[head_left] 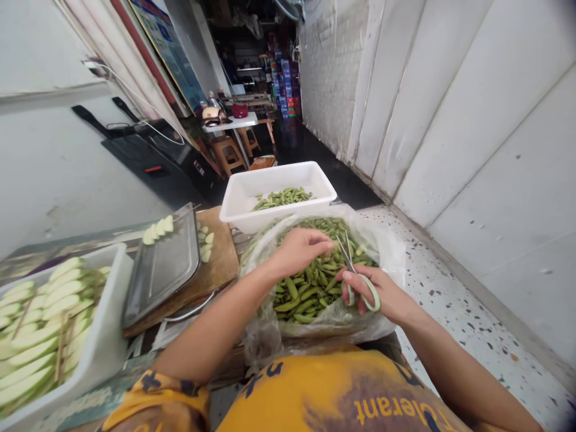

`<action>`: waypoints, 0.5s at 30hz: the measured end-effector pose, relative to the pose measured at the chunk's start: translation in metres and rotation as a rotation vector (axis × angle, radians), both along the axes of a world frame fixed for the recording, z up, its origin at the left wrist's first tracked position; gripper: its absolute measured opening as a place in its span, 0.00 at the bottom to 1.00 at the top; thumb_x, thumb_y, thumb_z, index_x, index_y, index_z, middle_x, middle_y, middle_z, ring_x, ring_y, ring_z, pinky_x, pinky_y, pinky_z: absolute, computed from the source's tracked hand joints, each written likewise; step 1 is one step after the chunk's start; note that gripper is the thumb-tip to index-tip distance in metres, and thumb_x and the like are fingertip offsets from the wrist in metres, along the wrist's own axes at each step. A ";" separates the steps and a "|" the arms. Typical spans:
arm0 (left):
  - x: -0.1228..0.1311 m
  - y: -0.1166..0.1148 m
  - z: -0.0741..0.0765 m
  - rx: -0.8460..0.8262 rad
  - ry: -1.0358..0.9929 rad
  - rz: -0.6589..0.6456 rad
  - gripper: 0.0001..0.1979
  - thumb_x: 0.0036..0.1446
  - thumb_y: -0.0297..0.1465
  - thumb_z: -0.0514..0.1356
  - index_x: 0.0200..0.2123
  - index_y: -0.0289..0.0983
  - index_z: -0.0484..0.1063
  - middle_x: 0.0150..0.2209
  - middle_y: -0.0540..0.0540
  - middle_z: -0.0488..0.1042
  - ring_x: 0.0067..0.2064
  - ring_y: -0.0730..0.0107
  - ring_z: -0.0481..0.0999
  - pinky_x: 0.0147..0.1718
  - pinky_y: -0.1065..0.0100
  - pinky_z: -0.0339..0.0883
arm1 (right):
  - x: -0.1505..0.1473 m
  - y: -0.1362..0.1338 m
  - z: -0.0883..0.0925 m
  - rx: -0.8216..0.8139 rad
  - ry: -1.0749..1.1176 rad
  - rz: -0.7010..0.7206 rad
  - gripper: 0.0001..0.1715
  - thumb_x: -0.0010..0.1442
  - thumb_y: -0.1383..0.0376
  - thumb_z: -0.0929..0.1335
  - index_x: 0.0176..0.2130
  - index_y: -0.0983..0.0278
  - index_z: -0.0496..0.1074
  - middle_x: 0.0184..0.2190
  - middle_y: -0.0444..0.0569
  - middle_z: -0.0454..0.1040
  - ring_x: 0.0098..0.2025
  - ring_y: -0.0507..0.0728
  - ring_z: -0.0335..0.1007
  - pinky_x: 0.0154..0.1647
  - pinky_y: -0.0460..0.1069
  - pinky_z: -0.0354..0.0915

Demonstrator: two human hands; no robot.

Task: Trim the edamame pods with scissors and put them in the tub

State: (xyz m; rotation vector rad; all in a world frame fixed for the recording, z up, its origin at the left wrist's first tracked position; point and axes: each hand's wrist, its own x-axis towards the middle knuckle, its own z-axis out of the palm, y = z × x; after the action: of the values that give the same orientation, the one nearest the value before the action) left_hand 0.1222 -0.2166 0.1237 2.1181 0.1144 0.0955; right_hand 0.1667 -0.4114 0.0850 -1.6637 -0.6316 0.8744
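My right hand (366,291) grips a pair of scissors (350,259) with pale green handles; the blades point up and stand apart. Just left of the blades is my left hand (303,247), its thumb and fingers pinched together; whatever is in them is too small or hidden to make out. Both hands are over a clear plastic bag (265,333), its mouth spread wide and full of green pods (310,292). Behind it, a white plastic tub (234,207) holds a smaller heap of green pods (288,197).
To the left, a metal tray (157,282) with skewered pale green slices (158,230) rests on a wooden board (220,252). A white bin (119,312) of skewered slices (40,342) stands at far left. A white wall (450,132) runs along the right.
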 end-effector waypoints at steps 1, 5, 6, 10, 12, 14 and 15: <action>-0.001 -0.001 0.001 -0.007 0.007 -0.010 0.11 0.54 0.35 0.58 0.28 0.35 0.77 0.29 0.48 0.79 0.33 0.69 0.74 0.37 0.71 0.64 | 0.000 0.002 0.002 -0.004 -0.009 0.009 0.27 0.56 0.44 0.66 0.32 0.65 0.70 0.23 0.45 0.70 0.23 0.51 0.65 0.18 0.44 0.65; -0.003 -0.004 -0.001 -0.046 0.035 -0.031 0.11 0.53 0.35 0.58 0.28 0.34 0.77 0.29 0.48 0.78 0.33 0.69 0.73 0.36 0.71 0.64 | 0.000 0.004 0.005 -0.017 -0.027 0.034 0.27 0.55 0.43 0.66 0.29 0.65 0.68 0.20 0.43 0.69 0.19 0.49 0.62 0.18 0.44 0.63; -0.003 -0.004 -0.002 -0.056 0.037 -0.031 0.11 0.53 0.35 0.58 0.28 0.34 0.77 0.28 0.48 0.78 0.33 0.69 0.73 0.36 0.71 0.64 | 0.001 0.004 0.005 -0.016 -0.030 0.044 0.27 0.55 0.43 0.66 0.28 0.65 0.68 0.20 0.43 0.68 0.19 0.49 0.62 0.18 0.44 0.63; -0.003 -0.003 -0.005 -0.082 0.040 -0.051 0.12 0.53 0.35 0.58 0.26 0.33 0.76 0.27 0.48 0.77 0.31 0.72 0.71 0.35 0.72 0.62 | 0.003 0.002 0.004 -0.029 -0.053 0.071 0.27 0.56 0.44 0.67 0.24 0.65 0.66 0.18 0.42 0.68 0.18 0.48 0.61 0.18 0.43 0.60; -0.004 -0.002 -0.006 -0.073 0.065 -0.054 0.13 0.54 0.36 0.58 0.25 0.33 0.76 0.25 0.50 0.75 0.28 0.73 0.69 0.32 0.72 0.60 | 0.004 0.002 0.002 -0.066 -0.081 0.059 0.27 0.55 0.45 0.67 0.22 0.64 0.64 0.15 0.42 0.66 0.16 0.48 0.60 0.16 0.43 0.58; -0.004 0.000 -0.007 -0.067 0.115 -0.043 0.13 0.53 0.36 0.59 0.26 0.34 0.76 0.23 0.51 0.73 0.26 0.75 0.66 0.29 0.73 0.58 | 0.004 0.004 0.000 -0.102 -0.097 0.044 0.28 0.54 0.45 0.68 0.20 0.64 0.63 0.13 0.42 0.65 0.14 0.48 0.59 0.15 0.43 0.56; -0.005 0.001 -0.007 -0.073 0.138 -0.034 0.12 0.53 0.36 0.59 0.26 0.34 0.76 0.22 0.52 0.72 0.25 0.76 0.65 0.28 0.73 0.57 | 0.003 0.005 -0.002 -0.112 -0.095 0.041 0.28 0.54 0.45 0.68 0.20 0.64 0.64 0.13 0.42 0.65 0.14 0.48 0.58 0.14 0.43 0.55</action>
State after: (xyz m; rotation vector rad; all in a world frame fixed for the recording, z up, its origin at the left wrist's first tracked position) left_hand 0.1175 -0.2160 0.1162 2.0514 0.1615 -0.0740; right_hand 0.1701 -0.4068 0.0833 -1.8071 -0.6943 0.8775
